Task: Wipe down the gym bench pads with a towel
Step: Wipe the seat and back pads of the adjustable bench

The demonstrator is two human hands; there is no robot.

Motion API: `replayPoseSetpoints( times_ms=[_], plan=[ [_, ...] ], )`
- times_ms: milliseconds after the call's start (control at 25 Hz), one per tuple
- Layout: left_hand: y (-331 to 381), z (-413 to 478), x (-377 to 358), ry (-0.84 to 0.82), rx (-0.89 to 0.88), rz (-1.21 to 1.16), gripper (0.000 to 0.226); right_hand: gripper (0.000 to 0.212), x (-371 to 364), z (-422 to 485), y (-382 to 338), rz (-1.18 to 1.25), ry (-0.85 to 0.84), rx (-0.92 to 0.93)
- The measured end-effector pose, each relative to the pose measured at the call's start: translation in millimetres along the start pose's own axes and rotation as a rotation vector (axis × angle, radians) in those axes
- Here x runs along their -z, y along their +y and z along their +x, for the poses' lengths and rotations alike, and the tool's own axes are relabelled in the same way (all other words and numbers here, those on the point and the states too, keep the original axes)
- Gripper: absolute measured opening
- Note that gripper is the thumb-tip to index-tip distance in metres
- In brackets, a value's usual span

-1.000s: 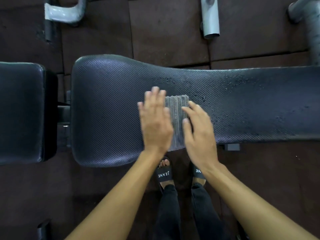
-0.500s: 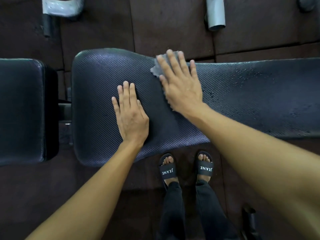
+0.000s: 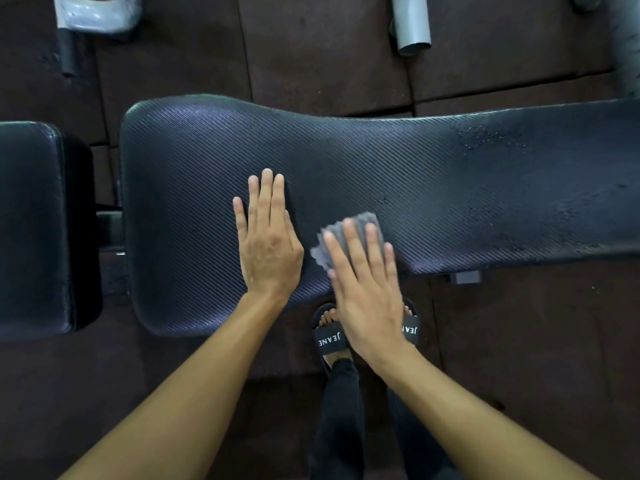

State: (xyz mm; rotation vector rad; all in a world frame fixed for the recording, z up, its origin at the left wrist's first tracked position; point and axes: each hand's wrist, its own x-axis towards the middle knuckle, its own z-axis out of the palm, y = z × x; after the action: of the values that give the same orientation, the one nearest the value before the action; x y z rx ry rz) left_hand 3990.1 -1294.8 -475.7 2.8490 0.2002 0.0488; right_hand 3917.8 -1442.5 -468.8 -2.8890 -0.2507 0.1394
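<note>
A long dark textured bench pad [image 3: 450, 188] runs across the view, with droplets on its right part. My left hand [image 3: 266, 237] lies flat on the pad, fingers straight. My right hand [image 3: 367, 292] presses a small grey ribbed towel [image 3: 363, 223] onto the pad near its front edge with straight fingers. Most of the towel is hidden under that hand. A second, smaller black seat pad [image 3: 31, 230] sits at the far left, apart from both hands.
Dark rubber floor tiles [image 3: 329, 53] lie behind the bench. Grey metal frame tubes [image 3: 412, 26] stand at the back, another at the top left [image 3: 93, 15]. My feet in black slides [image 3: 329, 337] are under the pad's front edge.
My right hand has pulled the towel from the pad's far edge back to the near edge. My left hand stays flat on the pad beside it.
</note>
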Motion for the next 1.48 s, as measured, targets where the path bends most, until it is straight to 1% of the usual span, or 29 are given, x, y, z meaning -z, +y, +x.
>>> replayPoseSetpoints(
  times_ms=[80, 160, 280, 360, 440, 520, 560, 640, 720, 800, 920, 1000, 1080, 1160, 1200, 1240, 1320, 1400, 1480],
  plan=[
    [-0.3, -0.1, -0.3, -0.009, -0.008, -0.016, 0.050, 0.051, -0.8, 38.9, -11.8, 0.000, 0.037, -0.001],
    [-0.1, -0.4, 0.5, -0.011, -0.010, -0.008, 0.050, 0.050, 2.3, 78.2, 4.3, -0.003, 0.028, 0.013],
    [6.4, 1.5, 2.6, 0.003, 0.049, -0.010, 0.050, 0.051, 14.5, 131.2, 57.6, 0.009, 0.043, -0.040],
    [27.7, -0.7, 2.6, 0.005, 0.059, -0.042, 0.052, 0.051, 30.4, 147.3, 105.6, 0.026, 0.028, -0.171],
    [65.1, -4.5, -1.9, -0.019, -0.038, -0.045, 0.052, 0.051, 45.8, 133.8, 151.5, 0.036, 0.015, -0.291],
    [108.3, -4.7, -15.3, -0.064, -0.126, -0.057, 0.052, 0.051, 55.5, 93.1, 180.0, 0.036, 0.012, -0.320],
    [129.7, -3.1, -23.6, -0.081, -0.126, -0.062, 0.052, 0.052, 56.3, 68.0, 185.5, 0.017, 0.014, -0.300],
    [159.3, 1.8, -36.6, -0.094, -0.058, -0.069, 0.054, 0.052, 48.4, 23.9, 182.0, -0.017, 0.022, -0.215],
    [170.0, 2.2, -46.6, -0.075, 0.007, -0.067, 0.054, 0.051, 39.7, 6.1, 172.6, -0.040, 0.030, -0.119],
    [170.4, -0.3, -51.7, -0.059, -0.002, -0.048, 0.053, 0.051, 36.5, 23.4, 169.7, -0.078, 0.036, -0.033],
    [172.5, 0.1, -51.6, -0.040, 0.012, -0.018, 0.053, 0.050, 39.6, 85.7, 180.4, -0.043, 0.048, 0.038],
    [183.7, 2.2, -52.4, -0.029, 0.042, -0.022, 0.054, 0.050, 50.3, 126.2, 205.8, 0.000, 0.016, -0.017],
    [199.4, -0.4, -55.3, -0.049, -0.031, -0.030, 0.054, 0.051, 64.0, 142.9, 243.3, 0.032, -0.018, -0.149],
    [213.0, -6.0, -59.3, -0.072, -0.117, -0.004, 0.052, 0.052, 76.3, 127.4, 278.8, 0.047, -0.023, -0.264],
    [217.2, -7.2, -61.5, -0.074, -0.123, 0.014, 0.052, 0.052, 80.8, 110.7, 290.3, 0.051, -0.016, -0.295],
    [219.4, -7.9, -63.2, -0.075, -0.114, 0.034, 0.052, 0.052, 82.9, 89.6, 294.4, 0.049, -0.013, -0.313],
    [220.1, -7.4, -65.7, -0.073, -0.103, 0.066, 0.051, 0.052, 77.0, 43.6, 280.1, 0.017, -0.013, -0.308],
    [219.6, -6.9, -65.5, -0.062, -0.101, 0.074, 0.051, 0.053, 64.5, 5.4, 248.7, -0.008, -0.021, -0.234],
    [218.8, -7.4, -65.3, -0.056, -0.089, 0.038, 0.051, 0.052, 54.7, -1.2, 220.8, -0.026, -0.003, -0.176]
  ],
)
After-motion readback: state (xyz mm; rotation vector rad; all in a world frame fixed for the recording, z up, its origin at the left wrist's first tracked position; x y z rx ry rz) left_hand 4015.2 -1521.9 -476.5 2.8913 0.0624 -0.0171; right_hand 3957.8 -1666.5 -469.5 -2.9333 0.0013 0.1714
